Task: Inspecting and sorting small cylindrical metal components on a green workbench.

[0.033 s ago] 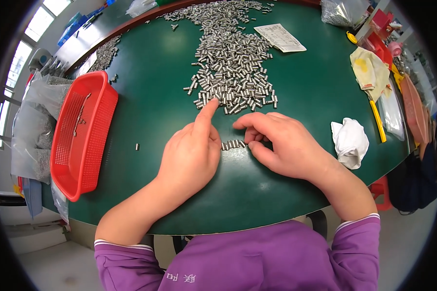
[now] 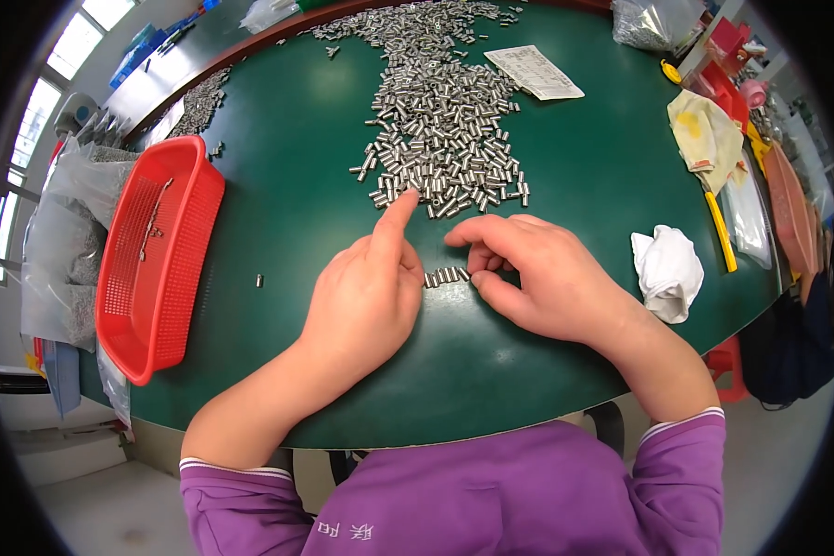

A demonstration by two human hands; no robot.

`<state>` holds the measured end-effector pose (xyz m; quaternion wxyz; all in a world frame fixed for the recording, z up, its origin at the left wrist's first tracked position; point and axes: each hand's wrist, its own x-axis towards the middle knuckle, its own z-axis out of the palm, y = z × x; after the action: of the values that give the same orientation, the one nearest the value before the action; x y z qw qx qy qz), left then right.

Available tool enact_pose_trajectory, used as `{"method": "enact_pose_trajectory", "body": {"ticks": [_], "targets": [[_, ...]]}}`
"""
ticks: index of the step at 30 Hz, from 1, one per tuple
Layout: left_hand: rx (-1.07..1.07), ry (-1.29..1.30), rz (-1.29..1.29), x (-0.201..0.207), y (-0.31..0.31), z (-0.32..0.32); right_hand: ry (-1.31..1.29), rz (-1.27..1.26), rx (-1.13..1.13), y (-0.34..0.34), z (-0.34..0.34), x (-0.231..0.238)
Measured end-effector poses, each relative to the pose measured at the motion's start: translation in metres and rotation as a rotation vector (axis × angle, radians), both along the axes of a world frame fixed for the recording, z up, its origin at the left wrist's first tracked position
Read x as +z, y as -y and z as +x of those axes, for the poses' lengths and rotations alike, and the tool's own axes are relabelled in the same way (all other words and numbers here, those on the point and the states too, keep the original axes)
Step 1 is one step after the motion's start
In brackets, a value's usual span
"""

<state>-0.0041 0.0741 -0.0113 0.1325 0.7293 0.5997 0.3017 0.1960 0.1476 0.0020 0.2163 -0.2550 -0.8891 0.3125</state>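
Note:
A big heap of small metal cylinders point(image 2: 440, 130) spreads over the green round table point(image 2: 287, 213). My left hand point(image 2: 366, 296) lies on the table with its index finger stretched out, the tip touching the heap's near edge; it holds nothing. A short row of metal cylinders point(image 2: 445, 275) lies side by side between my hands. My right hand point(image 2: 537, 273) is curled over the table, and its thumb and fingers close on the right end of that row. One loose cylinder point(image 2: 259, 280) lies alone to the left.
A red plastic basket point(image 2: 153, 250) with a few pieces in it sits at the table's left edge. A crumpled white cloth point(image 2: 669, 269) lies to the right, with a paper sheet point(image 2: 535, 72), a yellow cloth point(image 2: 704, 125) and bags further back.

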Motion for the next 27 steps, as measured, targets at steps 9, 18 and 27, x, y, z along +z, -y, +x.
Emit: {"method": "enact_pose_trajectory", "body": {"ticks": [9,18,27], "targets": [[-0.04,0.193,-0.085,0.001,0.002,0.001,0.021,0.065,-0.055,-0.002,0.0,-0.008],[-0.014,0.291,-0.196,0.001,0.001,0.005,-0.021,0.115,-0.035,-0.001,-0.007,-0.016],[-0.085,0.253,-0.15,-0.002,0.005,0.008,-0.023,0.004,-0.019,0.002,-0.006,-0.012]]}}
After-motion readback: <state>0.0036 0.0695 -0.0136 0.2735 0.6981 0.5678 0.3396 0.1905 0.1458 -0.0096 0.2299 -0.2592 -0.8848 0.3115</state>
